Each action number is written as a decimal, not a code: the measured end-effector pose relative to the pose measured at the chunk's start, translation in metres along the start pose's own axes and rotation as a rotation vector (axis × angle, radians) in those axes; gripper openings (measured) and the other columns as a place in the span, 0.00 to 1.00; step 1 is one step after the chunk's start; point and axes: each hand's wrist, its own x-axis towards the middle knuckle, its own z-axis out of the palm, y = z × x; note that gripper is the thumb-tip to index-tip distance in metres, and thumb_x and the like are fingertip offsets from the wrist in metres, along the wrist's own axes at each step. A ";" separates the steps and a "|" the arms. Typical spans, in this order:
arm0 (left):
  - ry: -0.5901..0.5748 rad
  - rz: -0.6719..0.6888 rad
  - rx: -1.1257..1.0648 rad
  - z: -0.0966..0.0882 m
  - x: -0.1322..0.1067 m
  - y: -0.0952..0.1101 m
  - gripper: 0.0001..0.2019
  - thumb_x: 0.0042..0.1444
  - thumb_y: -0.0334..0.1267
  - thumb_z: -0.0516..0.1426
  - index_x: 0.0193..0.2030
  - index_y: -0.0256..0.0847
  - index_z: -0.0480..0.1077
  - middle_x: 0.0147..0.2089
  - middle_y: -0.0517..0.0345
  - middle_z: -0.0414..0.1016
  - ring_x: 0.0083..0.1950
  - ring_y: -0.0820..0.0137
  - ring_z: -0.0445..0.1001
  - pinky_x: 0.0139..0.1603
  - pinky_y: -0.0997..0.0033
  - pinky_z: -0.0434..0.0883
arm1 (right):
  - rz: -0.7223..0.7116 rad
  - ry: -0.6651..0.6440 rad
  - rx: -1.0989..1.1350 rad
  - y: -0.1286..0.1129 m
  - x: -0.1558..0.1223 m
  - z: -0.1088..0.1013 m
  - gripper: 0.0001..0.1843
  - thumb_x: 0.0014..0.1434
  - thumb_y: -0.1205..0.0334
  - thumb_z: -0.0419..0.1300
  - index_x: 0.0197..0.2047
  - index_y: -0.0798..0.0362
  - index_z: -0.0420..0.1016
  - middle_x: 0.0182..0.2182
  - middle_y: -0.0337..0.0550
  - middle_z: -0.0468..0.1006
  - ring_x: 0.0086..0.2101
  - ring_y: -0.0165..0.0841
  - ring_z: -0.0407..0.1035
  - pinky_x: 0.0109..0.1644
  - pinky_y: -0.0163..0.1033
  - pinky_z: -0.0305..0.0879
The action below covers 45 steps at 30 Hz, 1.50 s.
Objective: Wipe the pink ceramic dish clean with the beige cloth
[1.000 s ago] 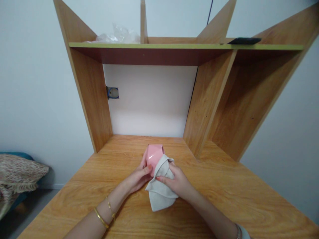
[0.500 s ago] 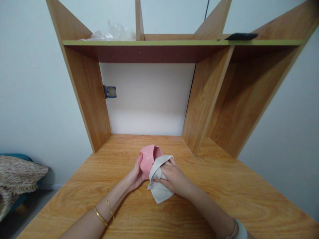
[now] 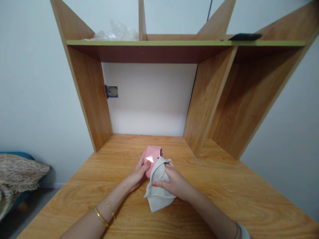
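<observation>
A shiny pink faceted pot point(image 3: 152, 155) is tilted over the desk, its opening turned to the right. My left hand point(image 3: 138, 172) is closed around its left side, thumb on the near face. In my right hand point(image 3: 174, 181) is a light grey cloth point(image 3: 159, 189), bunched between thumb and fingers and pressed against the pot's right side by the opening. Some right fingertips are hidden behind the cloth. A loose corner of the cloth hangs down toward the desk.
The wooden desk point(image 3: 112, 209) carries a hutch with upright panels and a shelf point(image 3: 154, 51). On that shelf lie a clear plastic bag point(image 3: 117, 33) and a dark flat object point(image 3: 245, 37). A woven blanket point(image 3: 22, 169) lies at far left.
The pot has turned in my left hand, so its opening shows less and the thumb now lies on the near face. The cloth and right hand have shifted slightly lower.
</observation>
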 end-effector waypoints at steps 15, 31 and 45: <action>-0.168 -0.093 -0.123 0.002 -0.001 -0.003 0.36 0.43 0.56 0.56 0.58 0.42 0.57 0.55 0.45 0.65 0.56 0.59 0.63 0.53 0.61 0.60 | 0.017 0.089 0.069 0.005 -0.001 -0.007 0.10 0.48 0.61 0.62 0.35 0.52 0.74 0.40 0.45 0.73 0.45 0.41 0.61 0.50 0.47 0.55; -0.080 -0.104 -0.155 0.003 0.002 0.006 0.29 0.54 0.57 0.45 0.55 0.40 0.61 0.49 0.47 0.71 0.51 0.59 0.68 0.47 0.59 0.66 | -0.133 -0.088 -0.335 -0.006 0.001 -0.011 0.08 0.53 0.62 0.58 0.38 0.50 0.70 0.42 0.44 0.74 0.46 0.38 0.62 0.54 0.49 0.44; -0.033 -0.045 -0.122 0.000 0.005 0.003 0.35 0.49 0.53 0.54 0.62 0.53 0.46 0.57 0.52 0.63 0.53 0.62 0.66 0.53 0.59 0.60 | 0.064 0.040 0.184 0.001 -0.001 0.003 0.19 0.46 0.59 0.63 0.42 0.55 0.72 0.42 0.46 0.71 0.43 0.40 0.62 0.47 0.44 0.58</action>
